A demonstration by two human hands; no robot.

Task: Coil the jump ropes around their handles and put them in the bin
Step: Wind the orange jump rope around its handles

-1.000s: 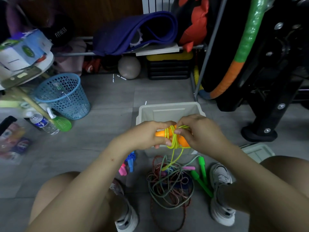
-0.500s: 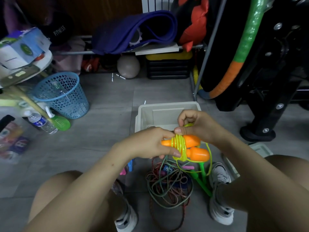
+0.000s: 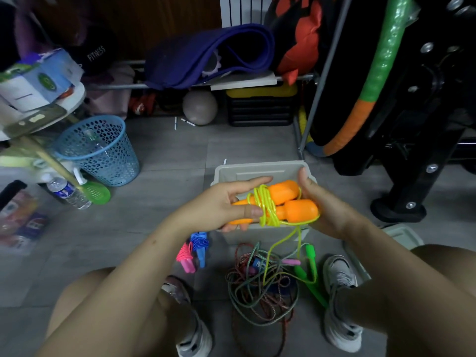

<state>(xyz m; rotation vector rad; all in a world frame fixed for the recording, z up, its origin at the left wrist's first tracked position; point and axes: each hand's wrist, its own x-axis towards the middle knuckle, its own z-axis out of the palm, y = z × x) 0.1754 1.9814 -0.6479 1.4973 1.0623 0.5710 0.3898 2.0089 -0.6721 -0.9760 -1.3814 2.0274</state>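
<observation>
Two orange handles lie side by side with a yellow-green rope wound round their middle. My left hand grips their narrow ends, thumb on the coil. My right hand cups the thick ends from the right, and the rope's loose length hangs from there to the floor. Just behind stands the beige bin. Below, a tangle of ropes with green handles lies between my shoes. A pink coiled rope and a blue coiled rope rest left of it.
A blue mesh basket and a water bottle stand at the left. A shelf with a purple mat and a grey ball is behind. Black exercise equipment fills the right. A bin lid lies by my right knee.
The handles have turned more level and moved right over the bin's front. My right hand came off the top of the coil and now cups the thick ends; more rope is wound.
</observation>
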